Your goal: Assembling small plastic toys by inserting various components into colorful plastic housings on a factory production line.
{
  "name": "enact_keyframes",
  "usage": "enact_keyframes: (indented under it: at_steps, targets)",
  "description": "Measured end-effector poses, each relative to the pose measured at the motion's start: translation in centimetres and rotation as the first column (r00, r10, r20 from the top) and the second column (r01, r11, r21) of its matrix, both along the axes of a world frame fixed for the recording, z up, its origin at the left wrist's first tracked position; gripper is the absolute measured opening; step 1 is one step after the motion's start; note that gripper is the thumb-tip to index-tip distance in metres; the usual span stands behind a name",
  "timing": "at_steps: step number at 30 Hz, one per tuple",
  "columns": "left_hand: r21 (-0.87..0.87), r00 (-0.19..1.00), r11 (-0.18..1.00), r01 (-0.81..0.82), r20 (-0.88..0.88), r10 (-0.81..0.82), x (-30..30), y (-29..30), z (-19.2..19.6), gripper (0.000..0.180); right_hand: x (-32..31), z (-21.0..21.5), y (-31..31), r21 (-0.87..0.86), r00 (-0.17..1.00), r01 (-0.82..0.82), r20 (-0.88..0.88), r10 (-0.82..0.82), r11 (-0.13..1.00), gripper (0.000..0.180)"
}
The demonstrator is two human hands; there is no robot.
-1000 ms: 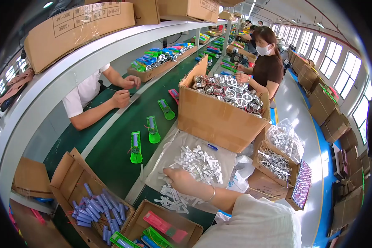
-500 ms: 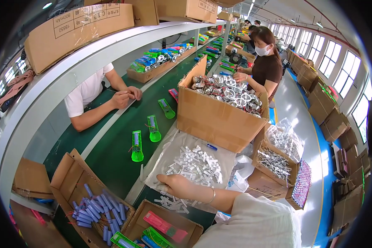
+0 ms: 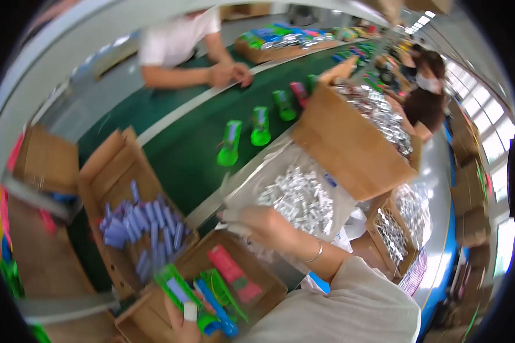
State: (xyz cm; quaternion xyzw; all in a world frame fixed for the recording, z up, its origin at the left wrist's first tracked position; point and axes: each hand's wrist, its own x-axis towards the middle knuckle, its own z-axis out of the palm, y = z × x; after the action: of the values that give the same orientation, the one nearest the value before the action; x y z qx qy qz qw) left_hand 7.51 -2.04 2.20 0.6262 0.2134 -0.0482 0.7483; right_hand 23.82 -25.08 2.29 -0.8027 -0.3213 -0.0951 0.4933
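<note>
At the lower left, my left hand, a white wrap on one finger, is closed on a green flashlight housing with a pale purple battery inside. The housing is over a cardboard box, beside a blue housing, another green housing and a red one. My right hand, a bracelet on its wrist, is at the near left edge of a pile of small white plastic strips. Its fingers look bent but are blurred; whether they hold anything cannot be made out.
An open box of purple batteries stands at left. Several green housings lie on the green belt. A tall carton of shiny reflectors stands beyond the strips; a box of metal parts is right. Across the belt, a person's hands are together.
The view has swung, shifting the scene rightward and smearing it. My left hand has come into view at the green housing. My right hand stays beside the white strips.
</note>
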Motion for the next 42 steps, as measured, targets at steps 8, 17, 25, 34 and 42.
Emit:
enact_keyframes:
  at_steps: [8,17,25,34,42]
  targets:
    - [-0.208,0.943,0.957,0.2,0.304,-0.131,1.4,-1.3,2.9,0.052,-1.5,1.9,3.6,0.051,0.944,-0.329,-0.002,0.33,0.943,0.025]
    - [-0.227,0.975,0.964,0.14,0.2,-0.095,0.5,-2.0,3.0,0.053,-4.7,1.7,5.2,0.402,0.832,-0.168,-0.432,0.349,0.9,0.022]
    - [-0.125,0.977,0.975,0.186,0.132,-0.169,0.6,-2.2,2.8,0.054,-5.5,0.5,7.3,0.316,0.978,0.013,-0.202,0.054,0.949,0.023]
    - [0.5,0.935,0.861,0.092,0.253,-0.247,0.5,-1.8,2.6,0.052,-4.3,0.0,6.3,0.08,0.932,-0.11,-0.337,0.13,0.991,0.01]
    - [0.432,0.959,0.873,0.227,0.059,-0.278,0.1,-1.1,3.8,0.053,-2.3,1.1,6.3,-0.019,0.717,-0.311,-0.661,0.222,0.95,0.014]
